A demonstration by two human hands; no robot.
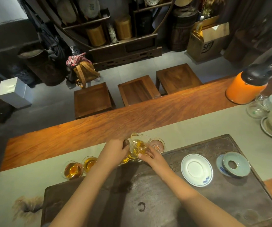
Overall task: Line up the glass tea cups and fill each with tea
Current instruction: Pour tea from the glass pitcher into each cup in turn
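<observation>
My left hand (114,153) grips the wooden handle of a glass pitcher (138,144) with amber tea in it, tilted over a cup (125,160) that my hand and the pitcher mostly hide. My right hand (153,157) rests its fingertips against the pitcher's lower side. Two glass cups filled with tea stand in a row on the beige runner to the left (73,170) (89,163). One glass cup (157,145) to the right of the pitcher holds no tea.
A dark carved tea tray (148,202) lies in front of me with a white saucer (196,169) and a blue-grey lid on a saucer (236,164). An orange kettle (246,89), glass cups and bowls stand at the far right. Wooden stools sit beyond the table.
</observation>
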